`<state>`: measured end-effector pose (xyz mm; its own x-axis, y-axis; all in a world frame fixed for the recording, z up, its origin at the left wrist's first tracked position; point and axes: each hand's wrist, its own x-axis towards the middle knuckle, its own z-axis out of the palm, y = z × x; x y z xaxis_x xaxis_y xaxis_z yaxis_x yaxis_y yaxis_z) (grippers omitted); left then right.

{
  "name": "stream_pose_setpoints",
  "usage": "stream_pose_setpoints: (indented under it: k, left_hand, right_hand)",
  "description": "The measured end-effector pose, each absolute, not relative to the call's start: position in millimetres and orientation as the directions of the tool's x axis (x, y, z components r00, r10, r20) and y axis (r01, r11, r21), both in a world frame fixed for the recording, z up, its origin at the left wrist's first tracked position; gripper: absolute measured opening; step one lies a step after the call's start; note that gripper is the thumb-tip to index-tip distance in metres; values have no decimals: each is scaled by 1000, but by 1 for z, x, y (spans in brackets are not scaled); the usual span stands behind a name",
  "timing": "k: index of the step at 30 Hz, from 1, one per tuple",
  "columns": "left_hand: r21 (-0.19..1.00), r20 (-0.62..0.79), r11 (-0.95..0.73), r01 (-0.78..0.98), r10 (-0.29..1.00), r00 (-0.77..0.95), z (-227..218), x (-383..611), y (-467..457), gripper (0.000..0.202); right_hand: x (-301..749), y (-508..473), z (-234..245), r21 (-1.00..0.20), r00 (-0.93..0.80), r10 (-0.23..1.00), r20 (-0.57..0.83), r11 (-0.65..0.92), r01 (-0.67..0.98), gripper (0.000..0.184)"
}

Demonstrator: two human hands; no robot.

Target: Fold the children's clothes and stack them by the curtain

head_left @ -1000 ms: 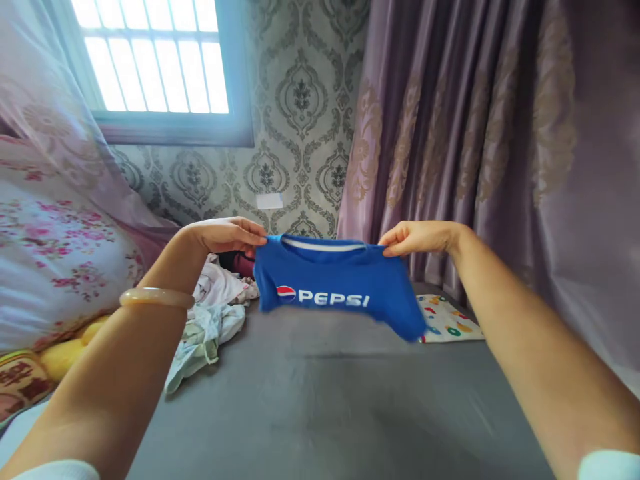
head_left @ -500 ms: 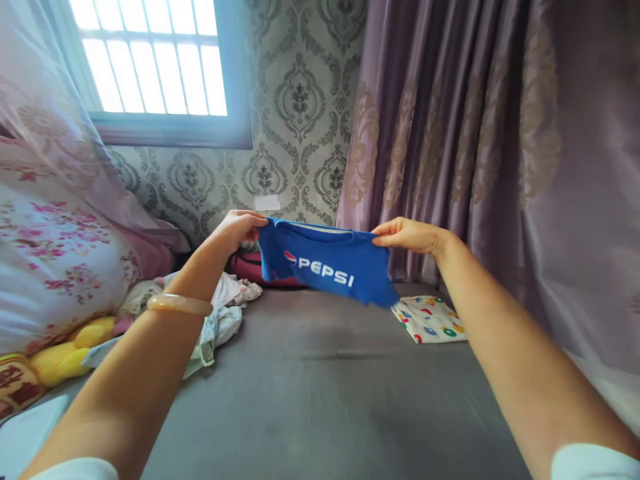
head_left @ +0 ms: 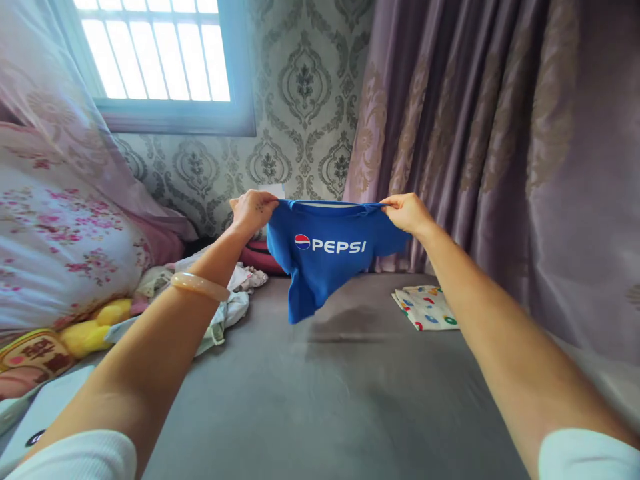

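Note:
A small blue Pepsi T-shirt hangs in the air in front of me, held by its shoulders above a grey bed surface. My left hand is closed in a pinch on the shirt's left shoulder. My right hand pinches the right shoulder. The white logo faces me and the shirt's lower part swings loose to the left. A pale bangle sits on my left forearm.
A folded white cloth with coloured letters lies on the bed at the right. A heap of light clothes lies at the left, beside a floral quilt and a yellow plush toy. Purple curtains hang at the right, a window above.
Both hands have lifted the shirt and stretched it level. Its lower edge, earlier swung to the right, now swings to the left. The view has tilted up a little.

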<state>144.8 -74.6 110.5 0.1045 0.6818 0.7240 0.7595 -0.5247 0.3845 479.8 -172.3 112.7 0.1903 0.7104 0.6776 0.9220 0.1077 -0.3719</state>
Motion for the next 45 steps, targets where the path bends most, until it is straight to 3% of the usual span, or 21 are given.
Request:
stream_pose_setpoints:
  k: [6, 11, 16, 23, 26, 29, 33, 38, 45]
  left_hand:
    - [418, 749, -535, 734, 660, 54, 109, 151, -100, 29]
    - [405, 858, -647, 647, 513, -23, 102, 158, -130, 31]
    - [317, 943, -644, 697, 296, -154, 112, 156, -178, 36]
    - [98, 985, -541, 835, 174, -3, 122, 125, -196, 36]
    - [-28, 959, -569, 822, 218, 184, 98, 115, -178, 38]
    - [-99, 878, -628, 772, 310, 365, 52, 117, -153, 42]
    - [-32, 714, -677, 735, 499, 491, -30, 130, -118, 38]
    - [148, 460, -651, 744, 711, 531, -118, 143, -86, 36]
    - [272, 304, -606, 747, 791, 531, -170, 148, -63, 34]
  right_hand:
    - [466, -193, 106, -336, 258, 610, 749, 14, 942, 30]
    - [446, -223, 99, -266, 232, 504, 832, -5, 964, 35]
    - [418, -272, 105, -171, 186, 402, 897, -73, 983, 41]
    - [422, -307, 121, -20, 46, 411, 911, -69, 997, 39]
    - [437, -291, 103, -13, 49, 507, 861, -75, 997, 35]
    - [453, -262, 65, -41, 73, 707, 703, -62, 997, 31]
    - [469, -223, -2, -95, 86, 883, 461, -48, 994, 31]
    - [477, -193, -82, -206, 113, 958, 264, -59, 977, 28]
    - [483, -177, -138, -269, 176, 971, 162, -128, 955, 28]
